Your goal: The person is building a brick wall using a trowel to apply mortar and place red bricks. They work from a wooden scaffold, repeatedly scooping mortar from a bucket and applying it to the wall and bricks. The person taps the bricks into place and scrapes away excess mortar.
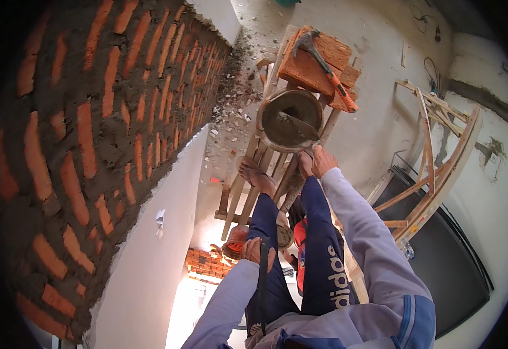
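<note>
My right hand [324, 160] is closed at the near right rim of a round bucket [264, 135]. It grips the handle of a trowel [301, 127], whose blade lies across the grey mortar [283, 118] in the bucket. By my left knee is my left hand [253, 250], with a narrow dark strip [263, 279] crossing it. Its fingers are partly hidden, so their grip is unclear. Just beyond the bucket, a claw hammer [325, 66] with a dark and orange handle lies on a stack of orange bricks [300, 66].
My bare feet [258, 176] stand on a slatted wooden platform [239, 203]. A brick wall [85, 139] with wet mortar rises on the left. Rubble [231, 116] lies along its foot. A curved wooden frame [431, 174] leans at right by a dark panel [440, 256].
</note>
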### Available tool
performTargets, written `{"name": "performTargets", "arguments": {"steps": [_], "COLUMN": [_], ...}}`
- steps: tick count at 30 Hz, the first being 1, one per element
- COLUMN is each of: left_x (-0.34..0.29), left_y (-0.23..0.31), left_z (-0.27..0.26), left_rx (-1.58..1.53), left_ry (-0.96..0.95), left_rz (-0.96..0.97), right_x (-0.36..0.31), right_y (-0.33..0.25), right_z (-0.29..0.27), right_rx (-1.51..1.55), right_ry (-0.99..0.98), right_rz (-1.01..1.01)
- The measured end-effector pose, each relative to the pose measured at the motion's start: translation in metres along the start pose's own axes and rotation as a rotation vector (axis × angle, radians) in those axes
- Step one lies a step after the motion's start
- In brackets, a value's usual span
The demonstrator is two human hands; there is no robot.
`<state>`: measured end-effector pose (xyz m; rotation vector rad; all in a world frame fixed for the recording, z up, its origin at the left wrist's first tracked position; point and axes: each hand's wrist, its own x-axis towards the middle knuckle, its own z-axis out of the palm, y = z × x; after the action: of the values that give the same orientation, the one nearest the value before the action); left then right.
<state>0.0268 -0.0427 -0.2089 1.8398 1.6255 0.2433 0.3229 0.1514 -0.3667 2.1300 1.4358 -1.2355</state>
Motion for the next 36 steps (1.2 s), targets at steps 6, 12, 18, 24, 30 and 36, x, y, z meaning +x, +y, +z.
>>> {"name": "performTargets", "arguments": {"steps": [6, 12, 18, 24, 30, 36], "left_x": [0.013, -0.003, 0.012, -0.005, -0.001, -0.012], "left_y": [-0.002, -0.008, 0.020, 0.011, 0.010, 0.006], "left_z": [-0.016, 0.005, -0.003, -0.001, -0.002, 0.006], "left_rx": [-0.029, 0.027, -0.009, -0.006, -0.028, -0.049], "left_ry": [-0.276, -0.065, -0.277, -0.359, -0.390, -0.373], "left_rz": [0.082, 0.169, -0.167, -0.164, -0.271, -0.364], "right_x": [0.016, 0.011, -0.005, 0.035, 0.052, 0.058], "right_y": [-0.006, 0.022, 0.056, 0.021, -0.008, 0.007], "right_z": [0.007, 0.010, -0.008, 0.030, 0.056, 0.095], "right_rx": [0.162, 0.155, 0.014, 0.311, 0.901, 0.814], "right_ry": [-0.187, -0.153, -0.045, -0.176, -0.311, -0.084], "right_rz": [-0.076, 0.083, 0.126, 0.127, 0.272, 0.107]}}
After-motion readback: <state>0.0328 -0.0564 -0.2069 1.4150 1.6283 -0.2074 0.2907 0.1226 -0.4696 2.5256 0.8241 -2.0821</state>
